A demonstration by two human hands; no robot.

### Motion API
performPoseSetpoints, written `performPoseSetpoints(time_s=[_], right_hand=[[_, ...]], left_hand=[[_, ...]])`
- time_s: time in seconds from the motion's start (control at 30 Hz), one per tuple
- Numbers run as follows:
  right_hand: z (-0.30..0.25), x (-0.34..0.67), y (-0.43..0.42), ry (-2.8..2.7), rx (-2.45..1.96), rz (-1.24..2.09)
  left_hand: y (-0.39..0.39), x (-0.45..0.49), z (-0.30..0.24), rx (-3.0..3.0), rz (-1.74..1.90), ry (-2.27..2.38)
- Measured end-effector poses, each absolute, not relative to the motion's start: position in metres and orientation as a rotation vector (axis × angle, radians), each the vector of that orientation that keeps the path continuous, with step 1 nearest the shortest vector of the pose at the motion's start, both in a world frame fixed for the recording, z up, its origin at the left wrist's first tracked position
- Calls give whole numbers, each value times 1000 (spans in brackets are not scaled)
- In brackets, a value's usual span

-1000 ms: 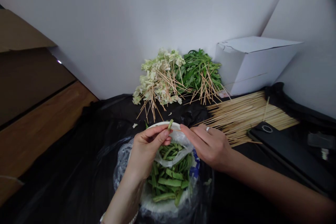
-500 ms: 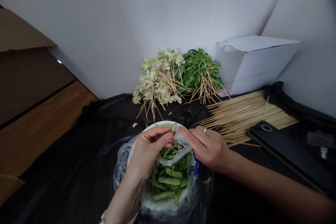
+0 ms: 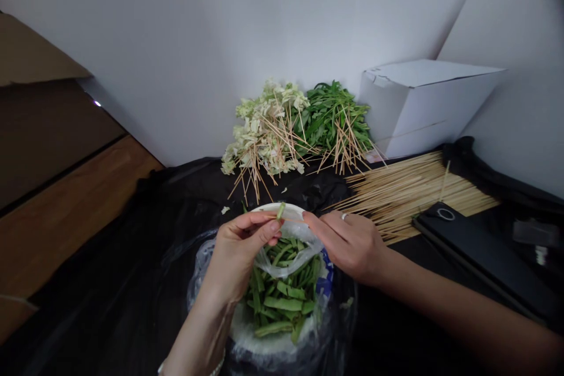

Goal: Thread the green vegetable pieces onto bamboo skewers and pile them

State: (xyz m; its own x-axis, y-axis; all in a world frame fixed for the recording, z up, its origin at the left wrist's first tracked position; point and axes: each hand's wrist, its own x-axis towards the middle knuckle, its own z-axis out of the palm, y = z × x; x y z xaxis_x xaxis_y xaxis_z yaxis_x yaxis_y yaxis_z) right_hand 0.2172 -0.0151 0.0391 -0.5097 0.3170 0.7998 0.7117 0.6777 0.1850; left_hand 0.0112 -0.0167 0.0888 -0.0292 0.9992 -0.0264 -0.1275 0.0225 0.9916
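Observation:
Between thumb and fingers, my left hand (image 3: 240,255) pinches a piece of green bean (image 3: 281,210). My right hand (image 3: 350,244), wearing a ring, is closed on a thin bamboo skewer (image 3: 293,220) that runs left to the bean piece. How far the skewer goes into the piece is hidden by my fingers. Below both hands stands a white bowl (image 3: 296,210) with a clear plastic bag (image 3: 282,272) over it, holding cut flat green beans (image 3: 284,304).
Behind the bowl lie skewered cabbage leaves (image 3: 259,135) and skewered leafy greens (image 3: 332,111). Loose bamboo skewers (image 3: 409,188) spread to the right, near a dark phone (image 3: 467,252). A white box (image 3: 423,103) stands against the wall. Black plastic sheeting (image 3: 145,258) covers the surface.
My left hand has shifted slightly left with the bean piece, so more of the skewer shows between my hands. My right hand has barely moved.

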Motion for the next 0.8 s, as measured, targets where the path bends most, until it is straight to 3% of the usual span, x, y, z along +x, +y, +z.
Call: performPoseSetpoints(time_s=[0.33,0.63,0.8], right_hand=[[40,213,-20,-2137,-762,-633],[39,211,-19,-2122,-701,-380],[35,206,-23,-2194,-627,-261]], left_hand=[[-23,22,85,1216,1050,1127],[-37,-32,114,1709,439,1230],[-43,-35,100,2114,429,1370]])
